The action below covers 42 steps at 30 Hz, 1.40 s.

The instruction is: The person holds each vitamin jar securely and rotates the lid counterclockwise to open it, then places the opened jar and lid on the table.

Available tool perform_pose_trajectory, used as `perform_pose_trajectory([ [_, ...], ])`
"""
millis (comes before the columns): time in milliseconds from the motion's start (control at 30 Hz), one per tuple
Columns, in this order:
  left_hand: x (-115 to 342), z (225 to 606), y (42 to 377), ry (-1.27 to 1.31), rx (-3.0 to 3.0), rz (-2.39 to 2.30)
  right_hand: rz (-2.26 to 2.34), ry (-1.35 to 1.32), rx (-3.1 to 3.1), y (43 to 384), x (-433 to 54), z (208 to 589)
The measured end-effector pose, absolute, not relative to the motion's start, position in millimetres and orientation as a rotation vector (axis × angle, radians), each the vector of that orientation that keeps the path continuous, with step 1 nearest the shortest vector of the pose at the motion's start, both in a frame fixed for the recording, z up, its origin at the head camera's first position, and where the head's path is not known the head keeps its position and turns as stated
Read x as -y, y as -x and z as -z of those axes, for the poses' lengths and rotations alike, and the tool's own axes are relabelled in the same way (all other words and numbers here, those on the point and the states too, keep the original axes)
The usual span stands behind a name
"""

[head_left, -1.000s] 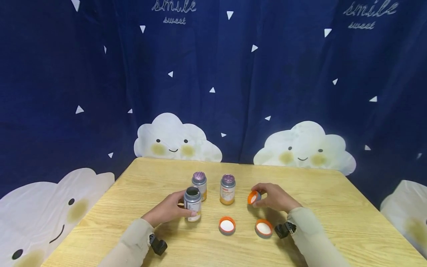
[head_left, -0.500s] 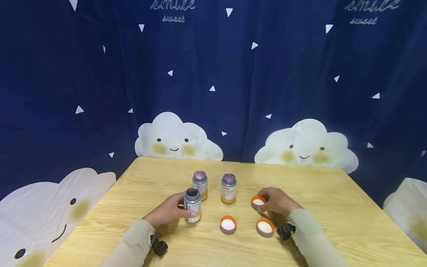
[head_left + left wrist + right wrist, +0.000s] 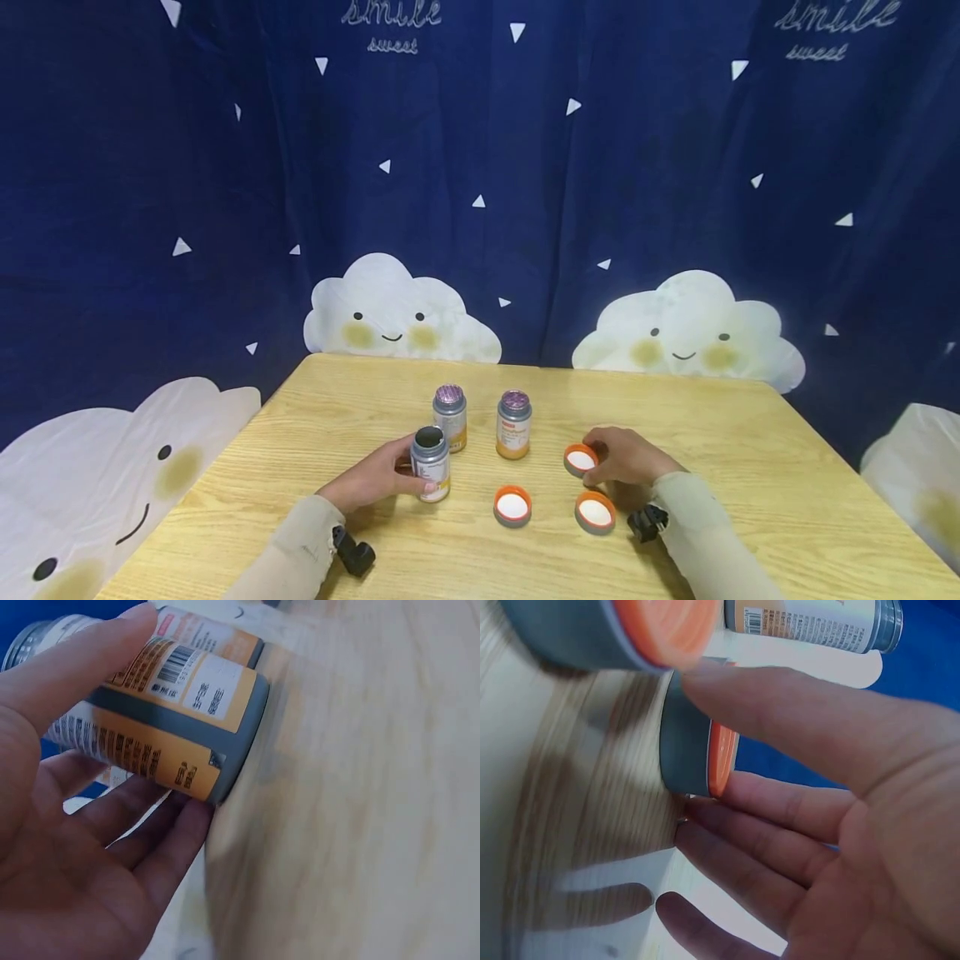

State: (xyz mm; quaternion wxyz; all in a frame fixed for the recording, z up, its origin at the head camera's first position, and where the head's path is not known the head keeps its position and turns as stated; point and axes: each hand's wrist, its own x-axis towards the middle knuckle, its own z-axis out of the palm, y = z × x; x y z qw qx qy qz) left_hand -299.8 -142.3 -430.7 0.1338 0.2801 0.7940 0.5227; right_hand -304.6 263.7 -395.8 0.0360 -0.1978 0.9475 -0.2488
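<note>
My left hand [image 3: 378,477] grips an open grey-necked bottle [image 3: 431,471], thumb across its front; its label and barcode show in the left wrist view, fingers [image 3: 161,855] beneath it. Two more bottles stand behind: one [image 3: 450,421] close behind the held one, another [image 3: 513,429] to its right, both topped with purple foil. My right hand [image 3: 628,457] is at a grey lid [image 3: 581,459] lying orange inside up on the table. Its thumb and nearly straight fingers [image 3: 761,840] flank the lid loosely, fingertips right at the rim.
Two other lids lie inside up nearer the front, one in the middle [image 3: 512,507] and one [image 3: 596,512] before the right hand. All stands on a wooden table [image 3: 465,558]. A dark blue curtain [image 3: 450,125] with clouds hangs behind its far edge.
My right hand has lowered the tilted lid flat onto the table, inside up, then loosened and shifted slightly right. My left hand keeps the bottle in nearly the same place.
</note>
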Motion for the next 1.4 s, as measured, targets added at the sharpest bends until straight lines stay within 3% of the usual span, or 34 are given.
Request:
perform_pose_trajectory([
  [267,150,440,309,-0.821,-2.167,-1.539,0.785,0.69,-2.899,307,-268,397],
  [1400,152,446,308,-0.788,-2.118,-1.606,0.746,0.605,-2.921,310,-264,399],
])
